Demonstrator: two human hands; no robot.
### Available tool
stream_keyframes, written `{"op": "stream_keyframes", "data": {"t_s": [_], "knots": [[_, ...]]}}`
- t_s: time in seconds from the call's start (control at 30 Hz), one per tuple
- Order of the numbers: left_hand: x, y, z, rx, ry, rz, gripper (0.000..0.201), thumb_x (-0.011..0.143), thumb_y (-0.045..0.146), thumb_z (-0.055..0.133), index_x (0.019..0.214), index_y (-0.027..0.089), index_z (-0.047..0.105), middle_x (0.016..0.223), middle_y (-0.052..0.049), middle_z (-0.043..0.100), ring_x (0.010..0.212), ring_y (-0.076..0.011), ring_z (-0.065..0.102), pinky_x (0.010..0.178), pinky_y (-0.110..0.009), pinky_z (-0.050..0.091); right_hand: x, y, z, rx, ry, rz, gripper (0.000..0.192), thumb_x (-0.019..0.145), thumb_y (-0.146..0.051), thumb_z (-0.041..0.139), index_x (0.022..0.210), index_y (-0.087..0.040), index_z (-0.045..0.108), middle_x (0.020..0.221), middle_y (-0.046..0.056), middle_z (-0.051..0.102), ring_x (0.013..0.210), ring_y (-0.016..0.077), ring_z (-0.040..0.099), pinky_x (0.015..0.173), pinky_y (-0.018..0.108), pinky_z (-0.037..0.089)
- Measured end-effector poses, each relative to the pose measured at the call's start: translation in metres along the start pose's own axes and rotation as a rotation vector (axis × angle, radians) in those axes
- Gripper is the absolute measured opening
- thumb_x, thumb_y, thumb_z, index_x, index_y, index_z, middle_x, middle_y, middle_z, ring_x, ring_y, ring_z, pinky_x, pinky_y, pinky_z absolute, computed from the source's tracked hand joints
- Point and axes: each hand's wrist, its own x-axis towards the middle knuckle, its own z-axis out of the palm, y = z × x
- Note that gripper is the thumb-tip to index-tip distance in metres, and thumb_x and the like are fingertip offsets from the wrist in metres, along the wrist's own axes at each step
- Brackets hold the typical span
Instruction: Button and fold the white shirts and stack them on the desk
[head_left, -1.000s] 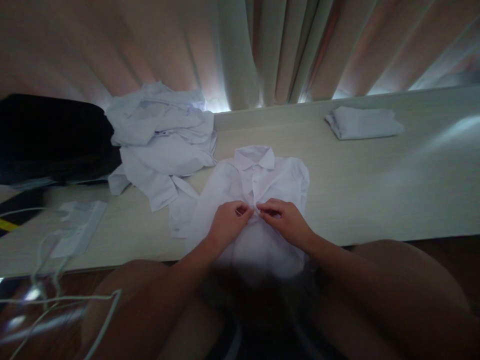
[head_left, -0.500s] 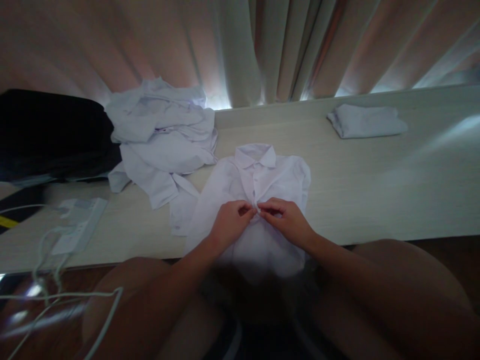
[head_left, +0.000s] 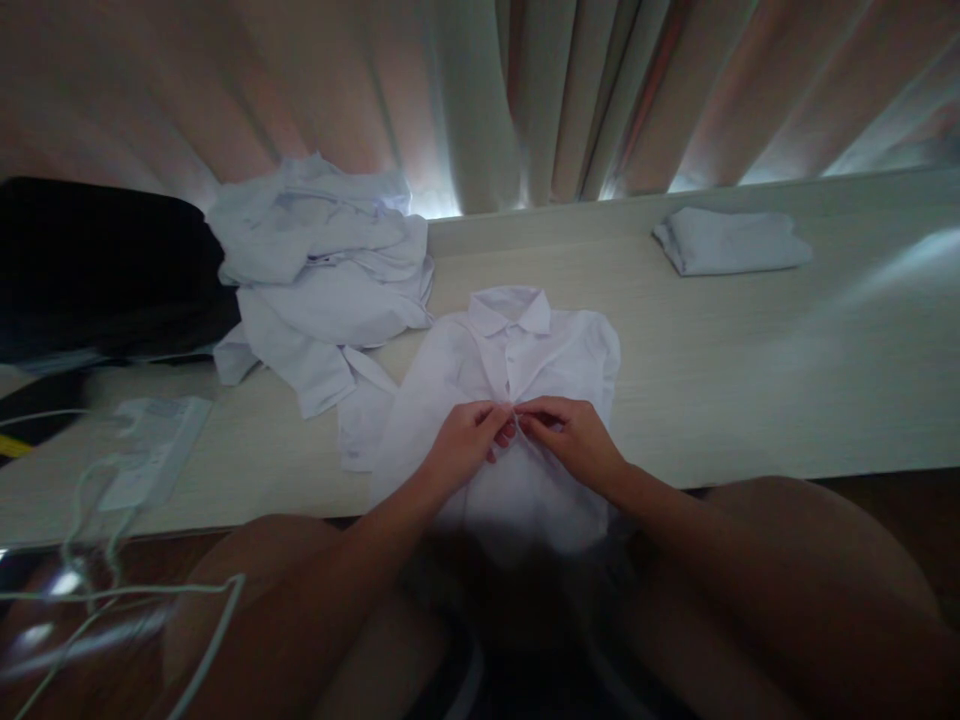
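Observation:
A white collared shirt (head_left: 525,350) lies front-up on a pale wooden ledge (head_left: 750,380), collar away from me, its hem hanging over the near edge. My left hand (head_left: 469,445) and my right hand (head_left: 574,440) meet at the middle of the shirt's button placket. The fingertips of both pinch the cloth there, touching each other. Whether a button sits between them is too small to tell.
A heap of crumpled white shirts (head_left: 322,270) lies at the left of the ledge, next to a dark bag (head_left: 97,270). A folded white garment (head_left: 731,240) rests at the back right. A white power strip (head_left: 150,450) with cables sits at the front left. Curtains (head_left: 525,100) hang behind.
Both hands have stayed on the placket, shifting slightly up it; the left fingers have spread a little. The shirt has not moved.

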Motion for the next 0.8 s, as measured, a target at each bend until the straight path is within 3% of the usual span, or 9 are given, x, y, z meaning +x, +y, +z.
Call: {"op": "stream_keyframes", "data": {"t_s": [0.13, 0.33, 0.8], "knots": [[0.001, -0.002, 0.001, 0.052, -0.003, -0.028, 0.034, 0.090, 0.043, 0.055, 0.076, 0.014, 0.068, 0.070, -0.004, 0.067, 0.057, -0.0120, 0.060, 0.045, -0.020, 0.044, -0.001, -0.002, 0.002, -0.010, -0.028, -0.024, 0.022, 0.086, -0.019, 0.061, 0.100, -0.023, 0.077, 0.096, 0.002, 0.077, 0.086, 0.0183, 0.070, 0.081, 0.031, 0.053], [0.001, -0.001, -0.001, 0.125, -0.016, -0.014, 0.032, 0.092, 0.035, 0.051, 0.074, 0.015, 0.067, 0.068, -0.002, 0.066, 0.052, -0.0094, 0.057, 0.047, -0.020, 0.043, -0.001, 0.002, 0.003, 0.094, -0.032, 0.062, 0.022, 0.085, -0.023, 0.065, 0.103, -0.023, 0.077, 0.096, 0.003, 0.077, 0.084, 0.0189, 0.070, 0.079, 0.032, 0.054], [-0.001, -0.001, -0.001, 0.221, -0.006, 0.042, 0.028, 0.089, 0.029, 0.052, 0.068, 0.015, 0.065, 0.061, 0.001, 0.062, 0.051, -0.0100, 0.053, 0.050, -0.022, 0.038, 0.003, 0.013, 0.006, 0.396, -0.085, 0.218, 0.020, 0.080, -0.030, 0.070, 0.096, -0.019, 0.069, 0.074, 0.002, 0.071, 0.069, 0.0158, 0.066, 0.065, 0.027, 0.051]]}}
